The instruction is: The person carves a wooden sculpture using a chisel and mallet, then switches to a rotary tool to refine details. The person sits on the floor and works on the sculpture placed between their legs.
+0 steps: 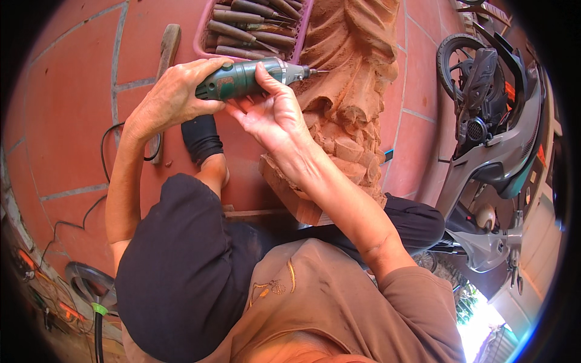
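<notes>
Both my hands are on a green rotary tool (241, 79), held level with its grey nose and thin bit pointing right. My left hand (172, 91) wraps its rear end. From below, my right hand (275, 118) supports the front half, thumb up along the body and fingers partly hidden under it. The bit (319, 71) ends over a brown wood carving (345, 54) with deep folds and rounded lumps; whether it touches the wood I cannot tell. A squared wooden block end (296, 196) shows at the carving's near side, partly behind my right forearm.
A pink tray (198, 30) of chisels stands beyond the tool. A wooden mallet (169, 45) lies on the red tiled floor (66, 133), near a black cord (104, 151). A motorbike (490, 133) is at the right. My socked foot is below the tool.
</notes>
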The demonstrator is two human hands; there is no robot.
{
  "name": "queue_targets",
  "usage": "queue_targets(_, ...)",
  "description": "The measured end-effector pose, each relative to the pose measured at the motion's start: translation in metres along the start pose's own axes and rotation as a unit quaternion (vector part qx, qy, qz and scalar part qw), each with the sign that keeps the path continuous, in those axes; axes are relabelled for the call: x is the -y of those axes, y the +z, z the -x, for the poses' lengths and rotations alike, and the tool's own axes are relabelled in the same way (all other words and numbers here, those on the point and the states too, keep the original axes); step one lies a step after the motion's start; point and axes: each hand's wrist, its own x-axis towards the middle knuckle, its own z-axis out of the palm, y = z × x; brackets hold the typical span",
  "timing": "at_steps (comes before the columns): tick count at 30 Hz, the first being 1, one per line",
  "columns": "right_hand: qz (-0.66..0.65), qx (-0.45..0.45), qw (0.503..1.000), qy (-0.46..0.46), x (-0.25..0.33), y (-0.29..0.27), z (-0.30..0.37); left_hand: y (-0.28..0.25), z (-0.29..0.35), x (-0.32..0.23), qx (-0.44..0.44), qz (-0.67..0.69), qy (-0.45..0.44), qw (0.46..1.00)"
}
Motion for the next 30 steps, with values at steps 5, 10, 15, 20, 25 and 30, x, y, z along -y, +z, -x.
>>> queue_targets(5,0.018,-0.019,1.000,-0.004,-0.008,-0.001,0.002,-0.002,0.007,0.000,0.031,0.000,-0.037,0.999)
queue_targets(10,0.025,-0.021,0.999,0.008,-0.013,-0.010,-0.002,-0.001,0.014,0.003,0.042,0.008,-0.054,0.998)
queue_targets(15,0.039,-0.029,0.999,0.003,-0.019,-0.013,-0.003,-0.002,0.017,0.004,0.063,0.013,-0.075,0.995)
queue_targets(20,0.061,-0.026,0.998,0.008,-0.025,-0.017,-0.004,-0.002,0.022,0.006,0.074,0.015,-0.083,0.994)
queue_targets(25,0.052,-0.041,0.997,0.029,-0.030,-0.021,-0.004,-0.004,0.026,0.002,0.091,0.006,-0.088,0.992)
queue_targets(30,0.049,-0.029,0.998,0.032,-0.028,-0.018,-0.001,-0.004,0.028,0.001,0.062,0.004,-0.071,0.996)
